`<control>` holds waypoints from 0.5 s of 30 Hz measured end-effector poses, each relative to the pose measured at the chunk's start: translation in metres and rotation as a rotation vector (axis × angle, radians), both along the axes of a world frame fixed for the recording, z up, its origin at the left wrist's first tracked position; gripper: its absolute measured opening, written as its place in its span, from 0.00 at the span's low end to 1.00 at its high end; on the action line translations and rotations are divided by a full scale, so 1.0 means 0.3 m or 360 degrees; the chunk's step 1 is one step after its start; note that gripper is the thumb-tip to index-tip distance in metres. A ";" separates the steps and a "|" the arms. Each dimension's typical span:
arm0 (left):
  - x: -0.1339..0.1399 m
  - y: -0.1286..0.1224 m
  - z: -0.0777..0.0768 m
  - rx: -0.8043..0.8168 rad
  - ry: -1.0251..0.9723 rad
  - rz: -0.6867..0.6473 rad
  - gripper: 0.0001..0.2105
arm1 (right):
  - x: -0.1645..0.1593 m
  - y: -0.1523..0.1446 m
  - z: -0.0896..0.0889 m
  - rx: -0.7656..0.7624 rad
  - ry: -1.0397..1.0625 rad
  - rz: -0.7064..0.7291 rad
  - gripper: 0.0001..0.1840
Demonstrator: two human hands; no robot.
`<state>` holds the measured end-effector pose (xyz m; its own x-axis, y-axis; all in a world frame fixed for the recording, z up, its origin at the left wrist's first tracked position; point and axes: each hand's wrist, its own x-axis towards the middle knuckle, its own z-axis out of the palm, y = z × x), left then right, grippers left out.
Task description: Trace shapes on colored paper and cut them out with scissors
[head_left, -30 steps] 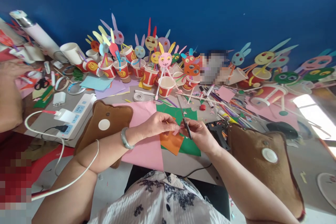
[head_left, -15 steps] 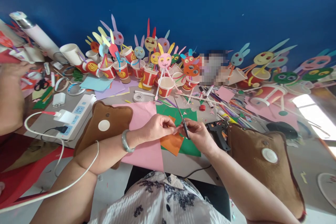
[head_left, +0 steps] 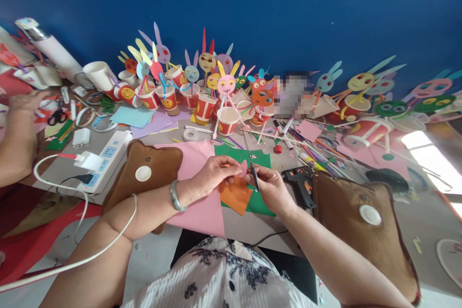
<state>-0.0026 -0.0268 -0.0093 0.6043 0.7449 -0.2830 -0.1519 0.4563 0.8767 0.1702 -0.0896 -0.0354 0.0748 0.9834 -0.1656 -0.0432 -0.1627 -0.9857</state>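
Between thumb and fingers, my left hand [head_left: 223, 171] pinches a small pink paper piece [head_left: 244, 168] with a pointed tip. My right hand [head_left: 270, 185] grips dark-handled scissors [head_left: 254, 173], their blades pointing up and away from me, just right of the paper. Below both hands lie an orange paper sheet [head_left: 236, 196] and a green paper sheet [head_left: 265, 206]. A large pink sheet [head_left: 195, 211] spreads to the left, partly under my left forearm.
Paper cups with rabbit faces, such as a pink-faced one [head_left: 228, 120], line the blue wall. A black glue gun [head_left: 301, 187] and a brown cushion [head_left: 361, 231] lie right. At left are another cushion [head_left: 155, 154], a power strip [head_left: 108, 154] and another person's arm [head_left: 16, 149].
The pink paper piece now shows upright above my left fingertips. My hands have drawn slightly apart, the scissors still in my right hand.
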 end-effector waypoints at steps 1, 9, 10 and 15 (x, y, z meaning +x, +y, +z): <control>0.001 -0.001 -0.001 -0.0001 0.0002 0.0003 0.14 | -0.006 0.000 0.004 0.0003 -0.0004 0.0004 0.16; 0.001 -0.012 -0.015 0.0080 0.0045 -0.0039 0.15 | -0.017 -0.006 0.030 -0.0016 -0.0005 -0.0016 0.15; 0.000 -0.014 -0.016 0.0099 0.0039 -0.0050 0.15 | -0.017 -0.007 0.032 -0.0022 -0.0001 -0.0010 0.16; -0.006 -0.015 -0.020 0.0136 0.0017 -0.0080 0.14 | -0.017 -0.009 0.038 -0.0066 0.0004 0.0002 0.17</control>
<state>-0.0045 -0.0313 -0.0153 0.6389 0.7352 -0.2266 -0.1209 0.3868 0.9142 0.1650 -0.0924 -0.0241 0.0731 0.9757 -0.2066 -0.0453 -0.2036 -0.9780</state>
